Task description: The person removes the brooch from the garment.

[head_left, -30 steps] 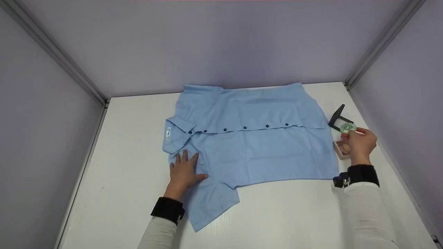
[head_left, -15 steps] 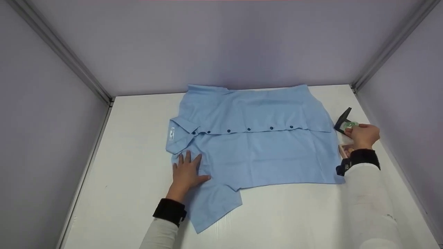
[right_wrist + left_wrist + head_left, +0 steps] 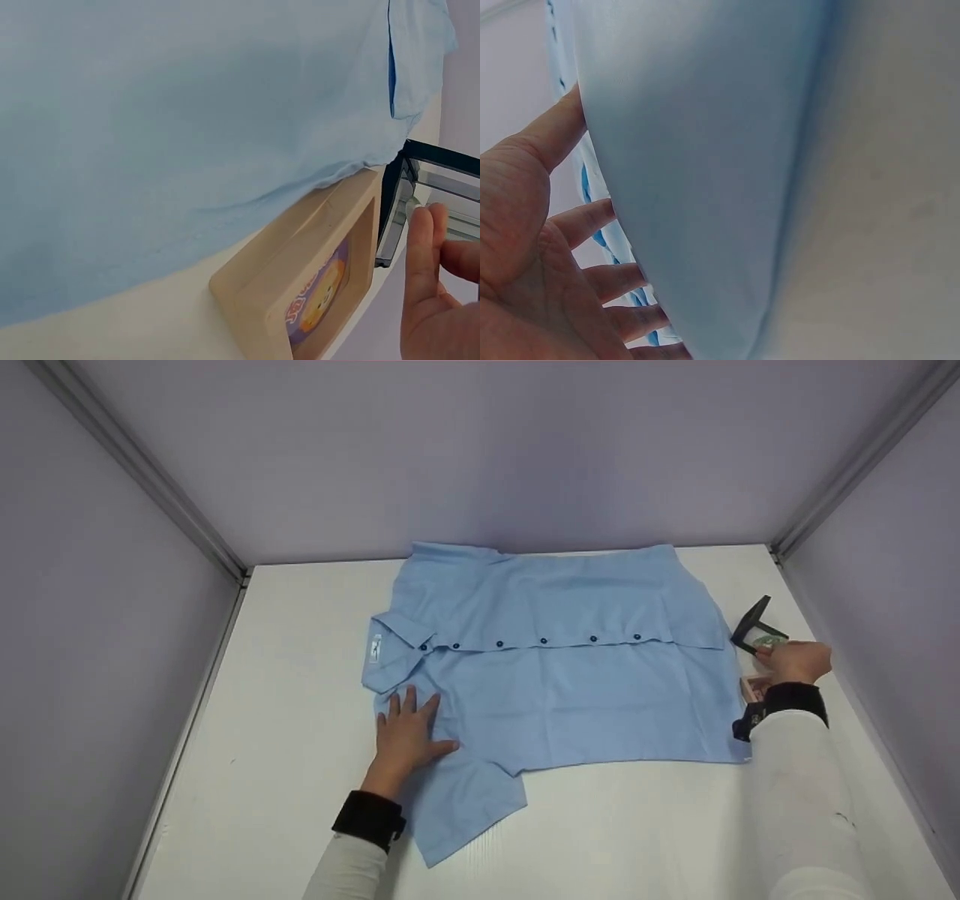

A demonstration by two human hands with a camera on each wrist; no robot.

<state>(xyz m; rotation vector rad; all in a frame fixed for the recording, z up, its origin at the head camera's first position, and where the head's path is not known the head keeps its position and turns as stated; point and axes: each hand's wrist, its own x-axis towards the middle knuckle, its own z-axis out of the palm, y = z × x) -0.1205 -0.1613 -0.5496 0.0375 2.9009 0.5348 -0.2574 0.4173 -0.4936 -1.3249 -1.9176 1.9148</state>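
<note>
A light blue short-sleeved shirt (image 3: 600,701) lies flat with its collar to the left and dark buttons along the middle. My left hand (image 3: 405,739) rests on it below the collar, fingers spread. At the far right, my right hand (image 3: 801,661) pinches a round green disc (image 3: 766,640) within a black hinged frame (image 3: 750,619) that stands open. In the right wrist view, clear panes show inside the frame (image 3: 395,199), and only a pale edge of the disc appears at my fingertips (image 3: 421,214).
Beside the shirt's hem stands a small light-wood box (image 3: 262,277), partly hidden by my right hand in the head view. A round cartoon picture (image 3: 322,292) lies inside it. Grey panels (image 3: 480,457) border the white table (image 3: 300,660) at the back and sides.
My right hand has brought the green disc down into the open black frame, and the disc now shows less. The left hand stays on the shirt. The whole view has shifted slightly.
</note>
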